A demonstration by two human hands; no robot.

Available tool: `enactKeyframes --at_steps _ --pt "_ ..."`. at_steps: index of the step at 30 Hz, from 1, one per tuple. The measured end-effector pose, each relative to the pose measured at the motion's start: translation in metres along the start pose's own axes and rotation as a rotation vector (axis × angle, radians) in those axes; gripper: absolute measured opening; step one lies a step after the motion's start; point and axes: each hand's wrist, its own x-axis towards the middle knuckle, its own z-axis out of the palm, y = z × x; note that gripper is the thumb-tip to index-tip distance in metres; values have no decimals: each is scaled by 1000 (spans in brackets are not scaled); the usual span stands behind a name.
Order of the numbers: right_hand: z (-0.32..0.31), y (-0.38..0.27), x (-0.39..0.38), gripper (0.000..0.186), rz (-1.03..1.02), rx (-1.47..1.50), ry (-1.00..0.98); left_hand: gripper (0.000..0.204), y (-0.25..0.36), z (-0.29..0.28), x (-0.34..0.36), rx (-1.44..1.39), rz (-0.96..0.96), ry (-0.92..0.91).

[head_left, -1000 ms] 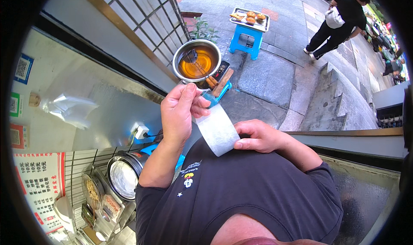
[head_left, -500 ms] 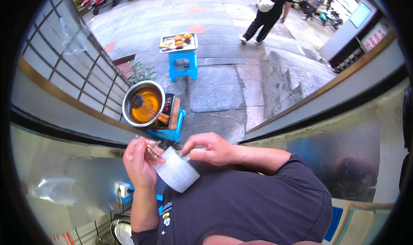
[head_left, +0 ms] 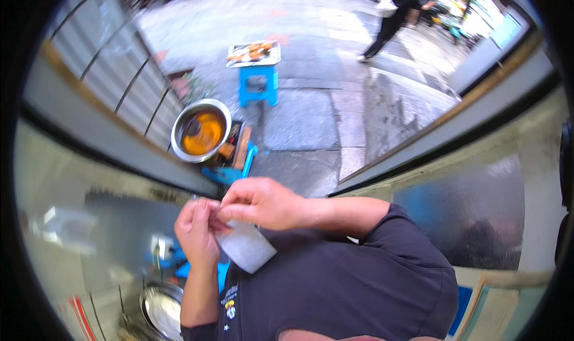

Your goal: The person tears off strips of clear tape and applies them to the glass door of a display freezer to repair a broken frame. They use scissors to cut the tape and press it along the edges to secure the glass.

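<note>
My left hand (head_left: 197, 224) grips a wide roll of translucent, whitish tape (head_left: 246, 248) near one end. The roll hangs tilted in front of my dark shirt. My right hand (head_left: 260, 204) has its fingers pinched together, right up against the left fingertips above the roll. What lies between those right fingers is hidden and blurred; I cannot make it out. Beyond my hands stands a metal pot (head_left: 224, 110) of amber liquid, with a dark round utensil head in it.
The pot sits on a burner above a blue stool (head_left: 224, 174). Farther out, a tray (head_left: 275, 58) of browned food rests on another blue stool (head_left: 271, 87). Door frames flank me on both sides. A person in black (head_left: 399, 15) walks outside. A metal basin (head_left: 162, 310) is at lower left.
My right hand has moved left, from the roll's upper edge to the left fingertips. The roll stays in the left hand. The person outside has moved farther right.
</note>
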Motion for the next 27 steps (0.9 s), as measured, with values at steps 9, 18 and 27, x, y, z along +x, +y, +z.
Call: enactKeyframes --at_steps 9,18,27 --pt "17 15 -47 15 168 325 -376 27 -17 14 -104 -34 -47 265" --pt "83 6 -88 24 181 509 -577 27 -6 -10 -208 -116 2 494" --pt "265 -5 -168 36 29 335 -835 30 4 -112 -394 -185 132 774"
